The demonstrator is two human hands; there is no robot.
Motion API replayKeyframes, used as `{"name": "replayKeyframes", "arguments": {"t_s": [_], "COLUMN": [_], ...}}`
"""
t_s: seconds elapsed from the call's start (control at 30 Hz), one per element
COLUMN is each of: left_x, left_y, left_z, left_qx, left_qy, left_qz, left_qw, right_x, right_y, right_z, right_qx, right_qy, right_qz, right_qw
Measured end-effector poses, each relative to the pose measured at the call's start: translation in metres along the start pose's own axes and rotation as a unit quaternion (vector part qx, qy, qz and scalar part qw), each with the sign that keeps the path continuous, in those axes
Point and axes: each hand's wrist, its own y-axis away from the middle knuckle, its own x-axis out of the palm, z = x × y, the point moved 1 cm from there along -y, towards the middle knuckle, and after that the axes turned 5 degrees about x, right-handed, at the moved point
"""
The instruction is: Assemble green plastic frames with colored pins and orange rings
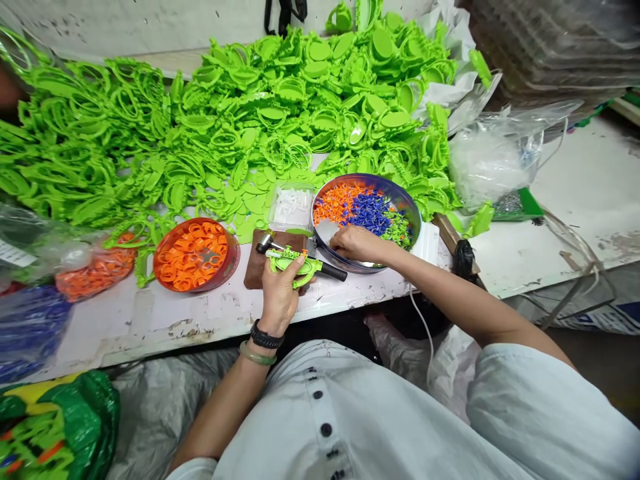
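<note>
Lime-green moulded plastic piece (295, 267) sits in the left hand (280, 297), the fingers wrapped round it and the hand closed narrow. From here I judge it light and fairly stiff, though its thin frame may flex, so I would take hold on the thicker body rather than the slender loops. It lies just above a hammer (330, 269) with a metal head and black handle, which rests across a brown leather pad (255, 267) on the front of the worktop (150, 327). The right hand (357, 243) reaches over a steel bowl (395, 200), its fingers curled low against the contents; I cannot tell whether they pinch anything. That bowl carries loose orange parts (340, 203), blue parts (367, 213) and a few green ones. Just behind the pad stands a clear tub (293, 207) of white pieces. Further left, a red bowl (235, 260) holds orange rings, beside a plastic bag (95, 270) of similar ones. Beyond them all, a great heap of green plastic frames (240, 113) spreads across the worktop toward the wall
</note>
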Motion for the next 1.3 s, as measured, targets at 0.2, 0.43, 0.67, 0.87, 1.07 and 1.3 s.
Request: {"name": "replayKeyframes", "arguments": {"t_s": [0.2,0.43,0.67,0.87,1.07,1.3], "left_x": [-0.002,0.005,0.004,0.005,0.002,-0.004], "left_y": [0.001,0.004,0.008,0.008,0.006,0.000], "left_z": [0.001,0.009,0.007,0.004,0.006,0.000], "left_qx": [-0.019,-0.014,-0.016,-0.006,0.017,0.038], "left_qy": [0.007,0.030,0.070,0.069,0.059,0.042], "left_qz": [0.017,0.027,0.007,0.012,0.021,0.014], "left_qw": [1.000,0.999,0.997,0.998,0.998,0.998], "right_x": [0.001,-0.006,-0.003,-0.004,-0.013,-0.020], "right_y": [0.006,0.006,0.004,0.002,-0.003,-0.013], "right_z": [-0.022,0.034,0.069,0.073,0.078,0.089], "right_qx": [0.091,0.040,0.035,0.020,0.054,0.040], "right_qy": [-0.269,-0.476,-0.279,-0.169,-0.183,-0.250], "right_qz": [-0.143,-0.208,-0.308,-0.304,-0.245,-0.191], "right_qw": [0.948,0.854,0.909,0.937,0.951,0.948]}}
